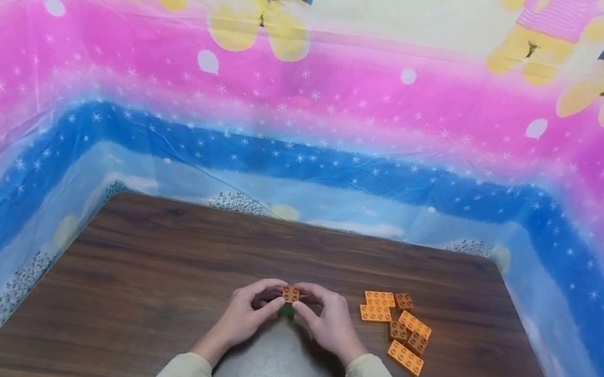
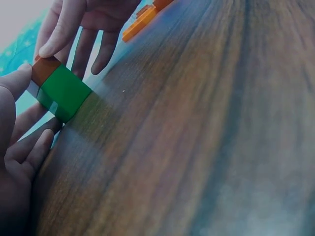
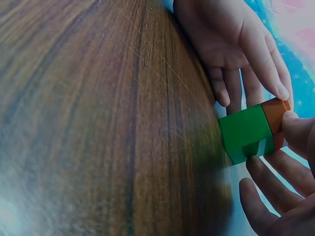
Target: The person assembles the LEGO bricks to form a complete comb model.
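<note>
In the head view a small brown-orange toy brick [image 1: 291,294] with studs on top sits on a taller green block [image 1: 287,311]. The green block stands on the table, as the left wrist view shows. My left hand [image 1: 245,315] pinches the brown brick between thumb and index finger from the left. From the right side, my right hand [image 1: 331,327] pinches the same brick. Below, the other fingers of both hands spread loosely near the green block [image 3: 247,132]. The brown brick [image 2: 45,70] lies flush against the green one, with no gap visible.
Right of the hands lies a loose group of bricks on the wooden table [image 1: 158,271]: several long orange bricks [image 1: 405,358] and a few smaller brown bricks [image 1: 403,301]. A patterned pink and blue cloth [image 1: 306,163] hangs around the table's far and side edges.
</note>
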Demonstrator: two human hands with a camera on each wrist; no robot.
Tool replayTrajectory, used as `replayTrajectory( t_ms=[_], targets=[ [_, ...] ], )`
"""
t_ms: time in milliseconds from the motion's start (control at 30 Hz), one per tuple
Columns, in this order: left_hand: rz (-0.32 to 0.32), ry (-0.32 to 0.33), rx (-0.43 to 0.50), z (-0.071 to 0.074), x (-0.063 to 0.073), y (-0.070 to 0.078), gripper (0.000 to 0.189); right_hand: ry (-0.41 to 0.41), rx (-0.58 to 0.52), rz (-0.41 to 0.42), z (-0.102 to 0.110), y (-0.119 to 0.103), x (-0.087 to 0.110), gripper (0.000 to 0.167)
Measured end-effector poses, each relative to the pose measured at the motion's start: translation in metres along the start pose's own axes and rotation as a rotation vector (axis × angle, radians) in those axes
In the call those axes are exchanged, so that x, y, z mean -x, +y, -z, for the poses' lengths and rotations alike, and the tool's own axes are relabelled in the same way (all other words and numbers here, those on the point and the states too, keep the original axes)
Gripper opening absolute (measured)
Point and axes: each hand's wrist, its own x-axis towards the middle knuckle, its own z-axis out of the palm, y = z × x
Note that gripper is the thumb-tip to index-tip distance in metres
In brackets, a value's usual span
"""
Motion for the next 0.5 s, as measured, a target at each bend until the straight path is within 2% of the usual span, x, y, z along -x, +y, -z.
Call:
replayTrajectory(
  t_ms=[500],
  targets=[
    [-0.006, -0.015, 0.014, 0.0008, 0.0009, -0.001, 0.029, -0.003, 0.007, -0.02, 0.0006, -0.0065, 0.0017, 0.034]
  ],
)
